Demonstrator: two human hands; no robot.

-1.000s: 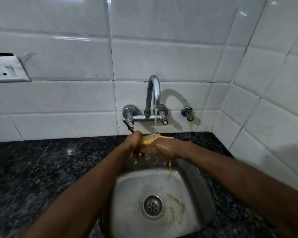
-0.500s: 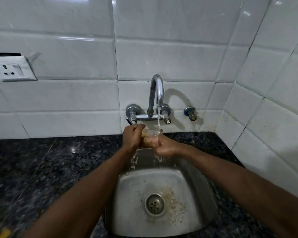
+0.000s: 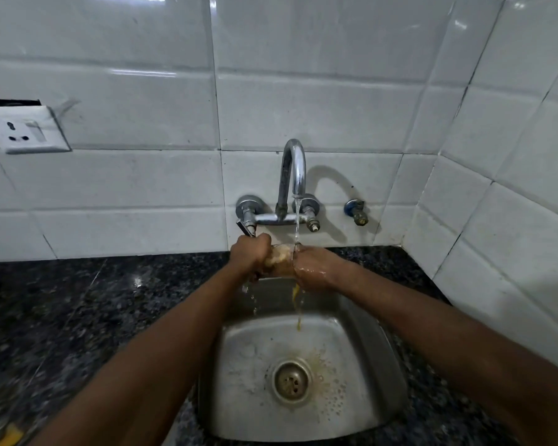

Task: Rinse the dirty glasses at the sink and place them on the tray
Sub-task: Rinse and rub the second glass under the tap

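A clear glass (image 3: 279, 258) smeared with yellow residue lies sideways between my hands, under the running chrome tap (image 3: 293, 175). My left hand (image 3: 250, 256) grips its base end. My right hand (image 3: 313, 267) is wet and closes over the mouth end; its fingers seem to reach inside, but I cannot tell for sure. Water lands where glass and right hand meet. Yellowish water streams down into the steel sink (image 3: 377, 375) and stains the floor around the drain (image 3: 292, 381). No tray is in view.
Dark speckled granite counter (image 3: 78, 317) surrounds the sink. White tiled walls meet in a corner at the right. A wall socket (image 3: 23, 130) sits at the left, a small blue valve (image 3: 356, 212) right of the tap. Something yellow (image 3: 10, 436) shows at the bottom left edge.
The glass stays under the tap between both hands. A fresh stream of yellow water now runs from it, and the stain around the drain has spread.
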